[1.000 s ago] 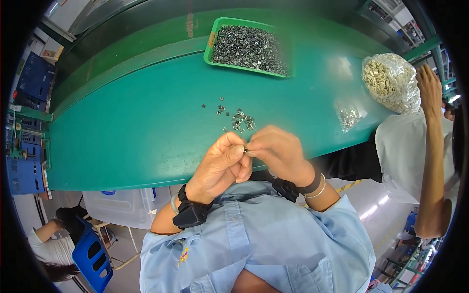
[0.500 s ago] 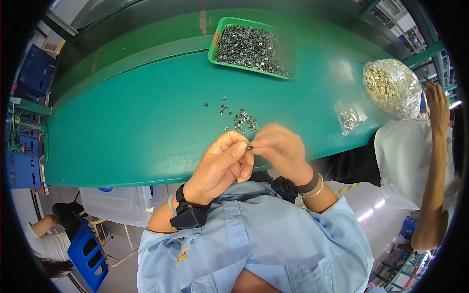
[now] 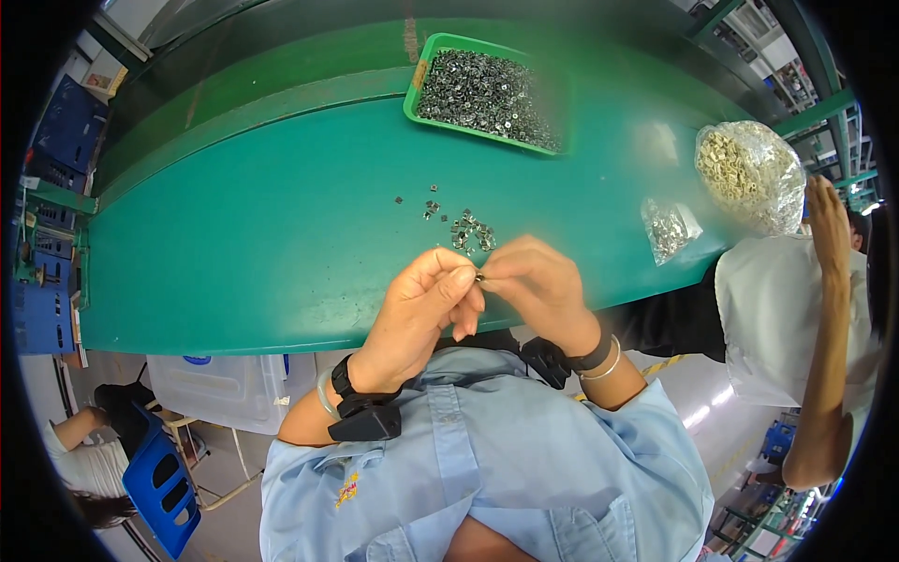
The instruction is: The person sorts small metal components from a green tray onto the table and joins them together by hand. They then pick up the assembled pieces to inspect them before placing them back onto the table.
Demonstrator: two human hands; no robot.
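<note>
A small dark metal piece sits pinched where my two hands meet, over the near edge of the green table. My left hand grips it between thumb and forefinger, the other fingers curled below. From the other side, the fingertips of my right hand press on the same piece; its exact shape is mostly hidden. Just beyond my fingers lies a loose pile of small shiny metal pieces, with a few more pieces scattered to its left.
At the back stands a green tray heaped with small metal parts. To the right are a clear bag of silvery parts and a larger bag of cream-coloured parts. A co-worker's arm is at the far right; a blue chair stands lower left.
Both hands stay joined at the small piece, with only slight finger movement. The view has shifted a little, and the co-worker's hand at the right has moved slightly.
</note>
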